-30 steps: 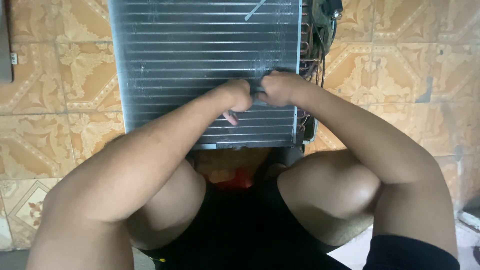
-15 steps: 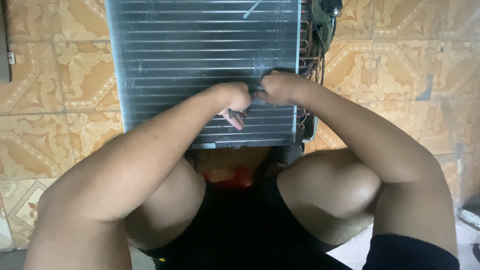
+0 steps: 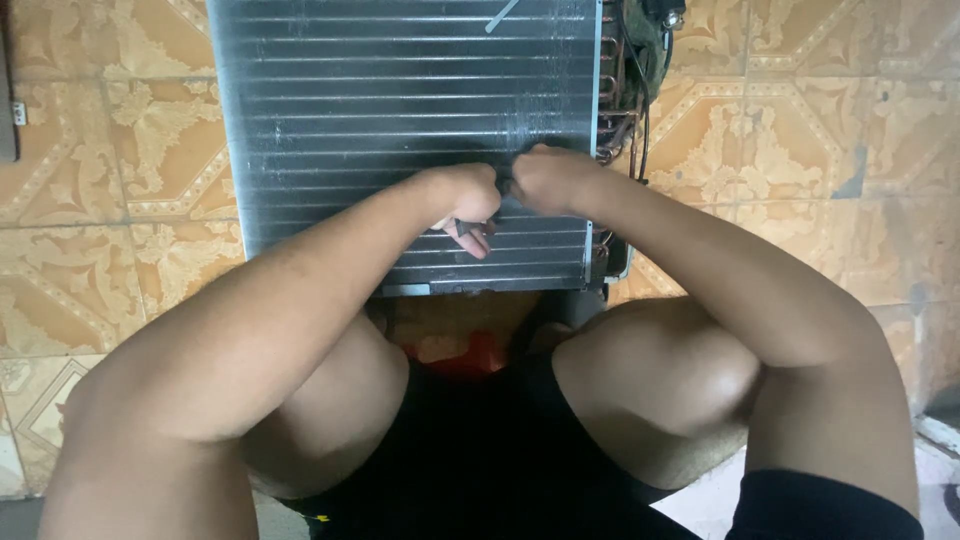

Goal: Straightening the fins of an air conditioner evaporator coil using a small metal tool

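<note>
Unmoved since earlier, both hands, left and right, pinch a small dark tool against the grey finned metal coil, fins running left-right.

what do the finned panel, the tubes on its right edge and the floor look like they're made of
The finned panel looks like thin aluminium: dull silver-grey, close ridges, faint sheen. The tubes beside it look like copper, by their reddish-brown bends. The floor looks like glazed ceramic tile: tan ornamental pattern, grout lines. Both hands, left hand and right hand, rest on the panel.
</note>
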